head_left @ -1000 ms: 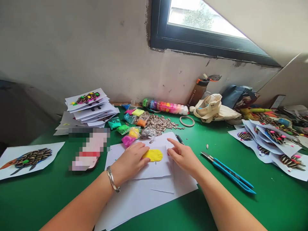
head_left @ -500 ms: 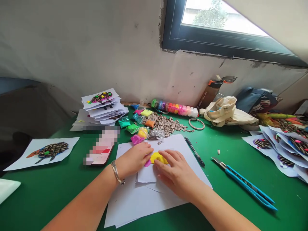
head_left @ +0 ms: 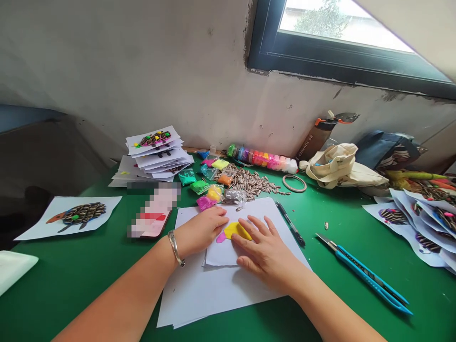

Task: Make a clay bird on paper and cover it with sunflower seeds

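A flattened piece of yellow modelling clay (head_left: pixel 234 230) lies on a small white paper sheet (head_left: pixel 219 256), with a small pink-purple lump of clay (head_left: pixel 221 237) touching its lower left. My right hand (head_left: pixel 261 249) is open, fingers spread, its fingertips pressing on the right part of the yellow clay. Along the upper left of the small sheet rests my left hand (head_left: pixel 203 230), fingers stretched and slightly bent; its fingertips are near the clay and it grips nothing that shows. Beneath the small sheet are larger white sheets (head_left: pixel 199 304).
A black pen (head_left: pixel 290 223) and a blue utility knife (head_left: pixel 372 275) lie to the right. Bagged clay (head_left: pixel 206 203) and sunflower seeds (head_left: pixel 252 183) sit behind the paper. A phone (head_left: pixel 155 218) and seed picture (head_left: pixel 76 216) are left; stacked pictures (head_left: pixel 423 228) are far right.
My right hand has spread its fingers more and shifted slightly right over the yellow clay. My left hand stays at the sheet's left side. The whole view has shifted slightly.
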Motion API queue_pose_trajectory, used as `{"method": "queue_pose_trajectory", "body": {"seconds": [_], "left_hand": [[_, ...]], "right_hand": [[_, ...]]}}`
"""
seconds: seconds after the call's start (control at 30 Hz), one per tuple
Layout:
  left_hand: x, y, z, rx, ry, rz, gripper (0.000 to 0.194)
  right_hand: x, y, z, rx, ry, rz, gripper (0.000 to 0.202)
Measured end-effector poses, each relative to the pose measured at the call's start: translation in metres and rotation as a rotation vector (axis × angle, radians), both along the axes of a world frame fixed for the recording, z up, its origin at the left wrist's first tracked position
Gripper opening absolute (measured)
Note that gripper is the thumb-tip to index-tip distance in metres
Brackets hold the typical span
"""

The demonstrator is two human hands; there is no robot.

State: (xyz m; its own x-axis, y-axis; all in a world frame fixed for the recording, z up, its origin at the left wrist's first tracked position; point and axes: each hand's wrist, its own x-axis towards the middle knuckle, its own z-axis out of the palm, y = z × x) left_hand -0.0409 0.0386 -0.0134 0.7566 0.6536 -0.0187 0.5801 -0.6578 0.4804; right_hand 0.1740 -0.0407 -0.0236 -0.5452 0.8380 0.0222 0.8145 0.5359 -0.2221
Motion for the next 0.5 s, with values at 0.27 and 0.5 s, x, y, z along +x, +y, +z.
{"method": "queue_pose_trajectory", "body": {"seconds": [0.27,0.5], "left_hand": [[-0.0006,0.0009,-0.0033,0.015,-0.004,-0.004,0.021],[-0.0005,0.0019,-0.0030,0.016,-0.014,-0.011,0.023]], "right_hand": [[0.0014,-0.0004,0.0001,0.029,-0.018,0.039,0.047],[0.0054,0.0025,-0.0027,0.009,-0.036,0.019,0.049]]}}
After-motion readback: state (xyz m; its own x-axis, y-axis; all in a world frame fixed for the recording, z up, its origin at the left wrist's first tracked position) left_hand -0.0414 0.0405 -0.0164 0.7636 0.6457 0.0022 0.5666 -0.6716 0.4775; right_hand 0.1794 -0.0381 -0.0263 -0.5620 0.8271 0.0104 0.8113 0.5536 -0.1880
